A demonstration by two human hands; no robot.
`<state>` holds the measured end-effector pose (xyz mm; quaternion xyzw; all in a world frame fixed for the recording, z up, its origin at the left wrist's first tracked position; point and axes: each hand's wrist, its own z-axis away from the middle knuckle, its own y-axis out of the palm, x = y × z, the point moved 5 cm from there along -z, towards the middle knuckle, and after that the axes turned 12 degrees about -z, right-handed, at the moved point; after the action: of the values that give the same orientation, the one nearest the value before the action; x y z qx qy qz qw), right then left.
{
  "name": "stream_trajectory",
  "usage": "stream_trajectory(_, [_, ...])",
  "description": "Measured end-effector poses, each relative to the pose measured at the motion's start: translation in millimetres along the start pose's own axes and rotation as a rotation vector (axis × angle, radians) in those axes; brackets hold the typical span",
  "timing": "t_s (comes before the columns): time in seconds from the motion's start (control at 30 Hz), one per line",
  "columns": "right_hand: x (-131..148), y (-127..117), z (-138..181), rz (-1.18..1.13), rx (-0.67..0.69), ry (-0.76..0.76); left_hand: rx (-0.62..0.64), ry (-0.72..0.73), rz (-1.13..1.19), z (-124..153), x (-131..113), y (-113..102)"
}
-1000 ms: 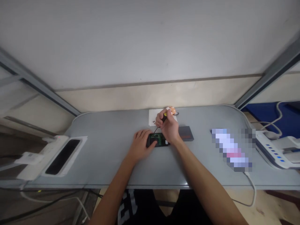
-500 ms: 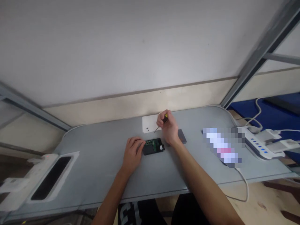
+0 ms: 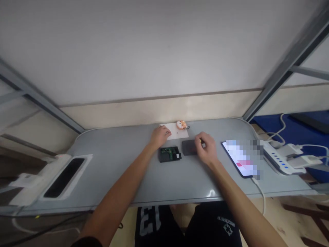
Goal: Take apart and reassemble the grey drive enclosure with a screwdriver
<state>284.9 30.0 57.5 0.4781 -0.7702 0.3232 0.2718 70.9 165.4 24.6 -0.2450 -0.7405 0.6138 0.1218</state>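
Note:
My left hand (image 3: 159, 136) reaches over a white sheet (image 3: 175, 133) at the back of the desk, its fingers drawn together in a pinch by small dark bits. Whatever they hold is too small to make out. Closed above the dark grey flat cover (image 3: 188, 147), my right hand (image 3: 207, 148) grips a screwdriver (image 3: 201, 141), of which only a bit of yellow handle shows. Between my forearms lies a black case with an exposed green circuit board (image 3: 169, 154) and a white label; neither hand touches it.
An orange-and-white animal-faced trinket (image 3: 181, 125) sits on the sheet. Rightward are a lit phone (image 3: 239, 159) on a cable and a power strip (image 3: 281, 157) with plugs. A dark phone-like slab (image 3: 64, 177) and another power strip (image 3: 42, 181) lie left. A wall closes the back.
My left hand has left the circuit board and moved forward to the sheet. My right hand has shifted right and back with the screwdriver, uncovering the trinket.

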Motion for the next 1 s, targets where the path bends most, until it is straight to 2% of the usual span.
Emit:
stream_trajectory(0.07, [-4.5,1.4,10.2,0.06,-0.005,-0.033,0.029,0.032,-0.002,-1.9,0.6,4.3])
stream_trajectory(0.17, [-13.4,0.8,16.0,0.063,-0.072,0.035,0.054,0.072,0.0,-5.0,1.8,3.4])
stream_trajectory(0.27, [-20.3,-4.8,16.3,0.049,-0.151,0.118,0.053,0.104,0.02,-2.4,-0.7,-8.1])
stream_trajectory(0.37, [-22.5,-12.3,15.9,0.042,-0.192,0.138,0.005,0.099,0.046,20.2,-12.0,-25.1])
stream_trajectory(0.43, [-22.7,-13.5,15.1,0.022,-0.154,0.14,-0.034,0.121,0.057,47.0,-25.8,-32.0])
stream_trajectory(0.5, [-21.9,-9.9,13.8,0.017,-0.058,0.133,-0.042,0.17,0.047,76.0,-40.2,-31.0])
stream_trajectory(0.63, [-22.4,3.1,12.5,0.135,0.133,0.136,0.051,0.224,0.033,111.1,-50.5,-13.6])
stream_trajectory(0.8, [-28.4,14.6,14.4,0.322,0.236,0.136,0.066,0.189,0.151,107.2,-39.7,-7.6])
stream_trajectory(1.0, [-30.4,16.0,15.5,0.334,0.234,0.137,0.023,0.071,0.352,90.7,-30.9,-18.0])
